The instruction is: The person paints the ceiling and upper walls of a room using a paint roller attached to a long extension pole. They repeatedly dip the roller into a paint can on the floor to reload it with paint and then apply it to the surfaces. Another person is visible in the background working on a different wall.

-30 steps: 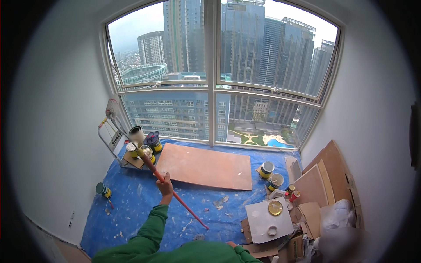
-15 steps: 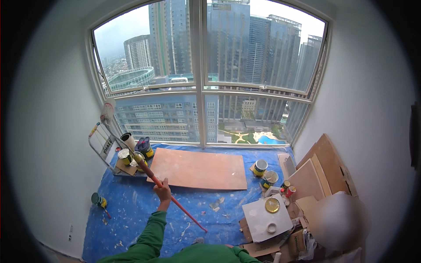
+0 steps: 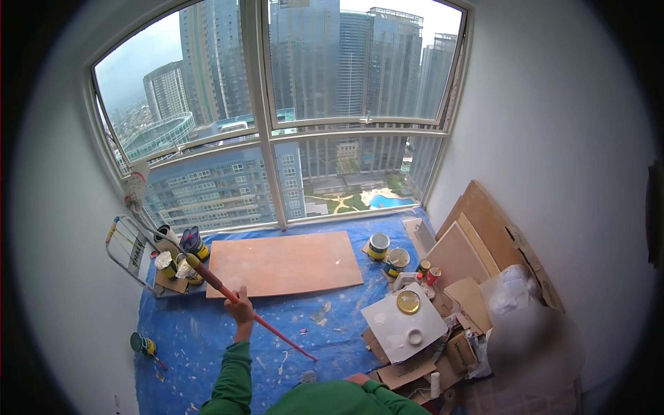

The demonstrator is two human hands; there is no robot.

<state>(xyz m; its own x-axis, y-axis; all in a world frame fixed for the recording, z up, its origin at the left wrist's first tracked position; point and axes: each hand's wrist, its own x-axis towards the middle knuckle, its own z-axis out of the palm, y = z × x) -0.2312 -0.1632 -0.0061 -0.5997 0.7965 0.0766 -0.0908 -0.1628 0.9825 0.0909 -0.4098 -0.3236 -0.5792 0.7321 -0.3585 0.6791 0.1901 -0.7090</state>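
My left hand point(image 3: 242, 309) is wrapped around the red pole point(image 3: 282, 336) of a long-handled paint roller. The pole slants from the floor covering up toward the window's left side. At its far end the pale, pinkish-stained roller head point(image 3: 135, 185) is raised close to the left wall and window frame. Only a sliver of my right hand point(image 3: 358, 378) shows, against my green shirt, with its fingers hidden. Just beyond my left hand lies a flat wooden board point(image 3: 287, 263).
Blue sheeting point(image 3: 228, 346) covers the floor. A small stepladder point(image 3: 128, 259) and paint cans point(image 3: 166, 265) stand left. Toward the right are open paint cans point(image 3: 396, 261), a white board point(image 3: 398, 321) bearing a yellow lid point(image 3: 408, 301), cardboard point(image 3: 408, 372) and leaning panels point(image 3: 460, 256).
The view has swung right and tilted, so the room sits further left. My left hand keeps its grip on the pole. A little more of my right hand shows.
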